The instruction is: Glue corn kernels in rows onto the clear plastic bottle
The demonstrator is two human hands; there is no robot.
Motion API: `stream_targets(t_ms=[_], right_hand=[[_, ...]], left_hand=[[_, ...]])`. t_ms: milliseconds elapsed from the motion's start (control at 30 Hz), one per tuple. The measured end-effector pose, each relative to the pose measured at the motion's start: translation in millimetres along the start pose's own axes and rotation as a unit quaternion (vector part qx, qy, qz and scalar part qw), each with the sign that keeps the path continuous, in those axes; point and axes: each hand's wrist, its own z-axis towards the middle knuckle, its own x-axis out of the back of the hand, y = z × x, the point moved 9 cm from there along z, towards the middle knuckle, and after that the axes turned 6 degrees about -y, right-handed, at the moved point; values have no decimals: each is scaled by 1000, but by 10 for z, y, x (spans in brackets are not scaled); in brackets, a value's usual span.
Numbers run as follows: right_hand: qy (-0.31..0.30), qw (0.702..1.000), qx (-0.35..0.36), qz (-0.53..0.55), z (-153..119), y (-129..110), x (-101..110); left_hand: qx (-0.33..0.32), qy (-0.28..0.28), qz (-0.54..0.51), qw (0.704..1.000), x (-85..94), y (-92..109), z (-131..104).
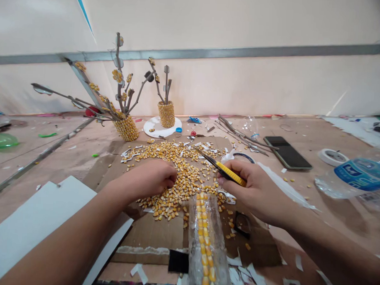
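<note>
My left hand (156,178) is low over a pile of yellow corn kernels (184,169), its fingers curled down and pinched together. Whatever those fingers hold is hidden. In my right hand (243,181) is a yellow and black utility knife (229,173), its dark blade slanting up and left above the kernels. Between my forearms lies a clear plastic bottle piece (216,226), with rows of kernels stuck along its upper side. A cardboard sheet (152,232) lies under the pile. White paper scraps are mixed among the kernels.
Two kernel-covered pots (126,128) (166,114) with branches stand at the back. To the right are a phone (287,152), a tape roll (333,156), a plastic bottle (360,175) and loose twigs (240,136). White sheets (40,224) lie at left.
</note>
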Motion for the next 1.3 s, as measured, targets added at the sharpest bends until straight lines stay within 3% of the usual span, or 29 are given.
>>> stream_targets(t_ms=[233,400,467,600,800,933,1067,1300], right_hand=[[-6,1000,5,4,13,0,-16],[4,1000,6,-3,-4,-10,9],[13,1000,12,-7,-25,-39,22],[38,996,70,-38,-89,-178,49],[107,968,177,-144,-193,-342,79],[145,938,239,-204,-264,-414,50],[163,922,265,-232,-308,-455,18],[175,908,294,-241,-351,-512,-1]], left_hand=[[32,-2,67,997,-44,-60,9],[9,37,-107,994,180,129,-68],[-22,59,-268,961,262,231,-101],[-51,105,-510,852,293,297,-133],[-74,184,-651,733,288,295,-143],[-79,194,-725,656,219,319,-134],[-77,190,-750,629,145,358,-124],[-86,176,-758,622,114,473,-90]])
